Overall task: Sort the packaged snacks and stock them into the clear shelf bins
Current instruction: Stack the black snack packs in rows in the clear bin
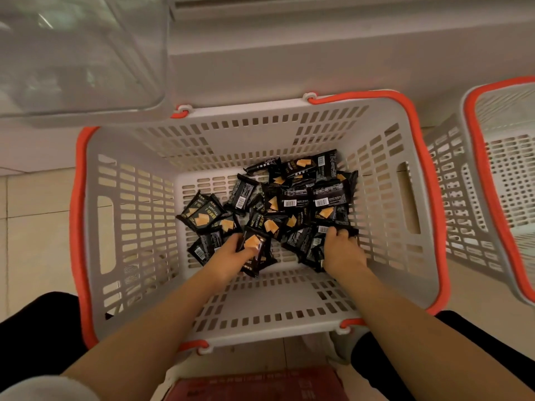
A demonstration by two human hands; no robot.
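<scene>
Both hands are reached down into the grey slotted plastic basket w/ orange rim, which is set on the tiled floor. The small black foil snack packets w/ orange cracker print are heaped on the basket bottom, mostly centre and right-far of the hands. The left hand is curled round one or more packets; the topmost black packet is held w/ its long axis running near-to-far, slightly tilted, the thumb laid across its face. The right hand is pressed into the right-near clump, fingers bent over the packets' edges; a bunch seems gripped, though exactly how many can't be told.

The clear plastic shelf bin is seen at upper left, above and far-left of the basket, so it lies nearer the left hand. The coming lift is judged to go up and far-left; the left load should be carried first, approx. A second grey-and-orange basket stands just beside, at right
</scene>
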